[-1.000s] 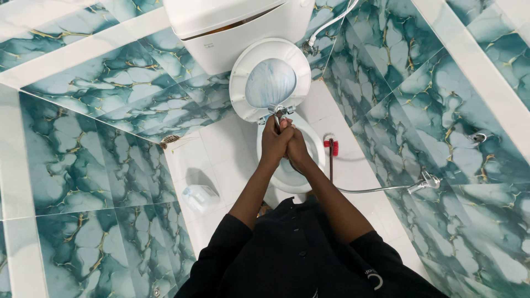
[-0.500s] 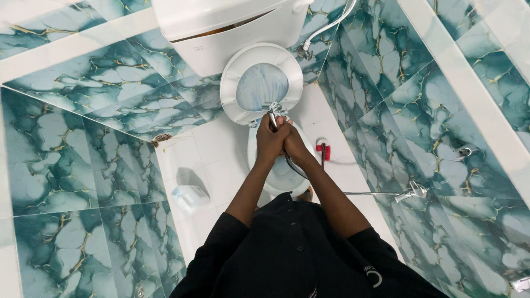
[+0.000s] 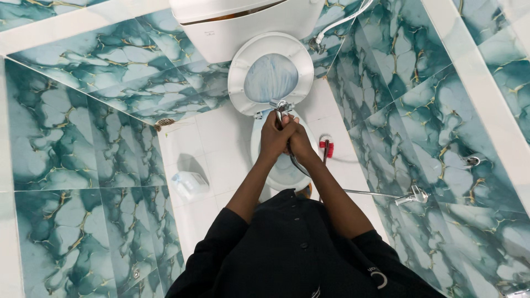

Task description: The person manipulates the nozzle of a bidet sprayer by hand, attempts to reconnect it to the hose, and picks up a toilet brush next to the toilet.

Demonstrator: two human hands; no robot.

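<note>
Both my hands are clasped together over a white toilet bowl point(image 3: 276, 174). My left hand point(image 3: 274, 135) and my right hand point(image 3: 301, 142) grip a chrome spray nozzle point(image 3: 282, 106) whose head points at the raised toilet lid point(image 3: 270, 74). A dark hose point(image 3: 298, 165) runs down from the hands toward me. The raised lid and seat lean against the white cistern point(image 3: 243, 25). My black sleeves fill the bottom of the view.
Teal marbled tiles cover the walls left and right. A chrome wall tap point(image 3: 414, 196) juts out on the right, with a red valve point(image 3: 327, 146) near the floor. A white plastic container point(image 3: 189, 183) sits on the white floor left of the bowl.
My clasped hands and the nozzle keep the same place over the bowl. The view has shifted slightly, so the toilet sits a little nearer the top of the frame.
</note>
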